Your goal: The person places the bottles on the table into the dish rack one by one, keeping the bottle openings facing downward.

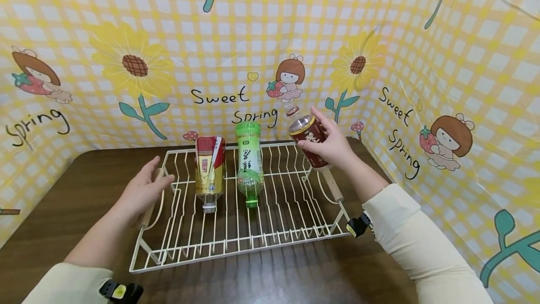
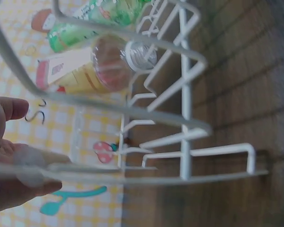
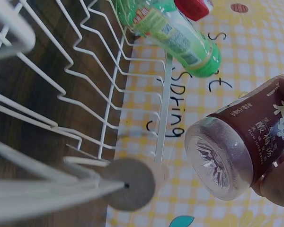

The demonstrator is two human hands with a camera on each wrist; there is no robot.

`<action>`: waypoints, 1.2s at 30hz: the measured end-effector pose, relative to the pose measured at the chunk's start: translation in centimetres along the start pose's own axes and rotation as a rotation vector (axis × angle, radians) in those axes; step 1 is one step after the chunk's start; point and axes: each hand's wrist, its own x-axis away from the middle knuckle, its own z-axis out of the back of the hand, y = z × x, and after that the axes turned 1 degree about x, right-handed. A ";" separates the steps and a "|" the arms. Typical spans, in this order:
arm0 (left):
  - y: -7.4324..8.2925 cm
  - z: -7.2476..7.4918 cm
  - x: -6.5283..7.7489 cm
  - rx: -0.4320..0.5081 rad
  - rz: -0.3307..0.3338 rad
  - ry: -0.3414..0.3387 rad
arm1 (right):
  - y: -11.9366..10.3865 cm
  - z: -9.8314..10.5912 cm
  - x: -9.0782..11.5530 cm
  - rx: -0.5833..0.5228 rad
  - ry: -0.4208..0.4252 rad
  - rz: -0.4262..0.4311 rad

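My right hand [image 1: 333, 147] grips a plastic drink bottle [image 1: 310, 151] with a dark red label, tilted above the rack's right end, its clear neck up and to the left. The right wrist view shows the clear base of this plum drink bottle [image 3: 217, 158]. My left hand [image 1: 141, 186] holds nothing; its thumb is spread from its fingers beside the rack's left wooden handle. On the white wire rack [image 1: 236, 247], a red-and-yellow bottle [image 1: 209, 165] and a green tea bottle [image 1: 250, 163] stand side by side, necks down.
The rack stands on a dark brown wooden table [image 1: 295, 276]. Its right wooden handle [image 1: 333, 186] is below the held bottle. A yellow checked cloth [image 1: 236, 27] with printed flowers and figures hangs behind and to the right.
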 end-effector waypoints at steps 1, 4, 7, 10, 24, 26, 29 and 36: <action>0.4 0.0 0.1 -0.009 -0.013 0.006 | -0.1 -0.2 0.0 0.006 -0.010 0.007; 1.9 -0.3 0.3 -0.003 -0.050 0.012 | -0.3 -0.9 0.1 0.018 -0.048 0.020; 3.4 -0.9 0.6 0.030 -0.080 0.000 | -0.7 -1.5 0.4 0.016 -0.095 0.024; 4.8 -1.5 0.6 0.030 -0.109 -0.018 | -1.1 -2.2 0.7 0.029 -0.146 0.030; 9.0 -4.8 0.0 0.084 -0.200 -0.096 | -2.9 -5.4 2.3 0.147 -0.305 0.134; 9.3 -5.3 -0.1 0.099 -0.210 -0.110 | -2.9 -5.9 2.5 0.151 -0.325 0.148; 9.6 -6.0 -0.4 0.119 -0.230 -0.126 | -2.8 -6.6 2.6 0.171 -0.353 0.176; 9.6 -7.5 -0.8 0.142 -0.254 -0.152 | -2.9 -7.7 3.2 0.257 -0.404 0.211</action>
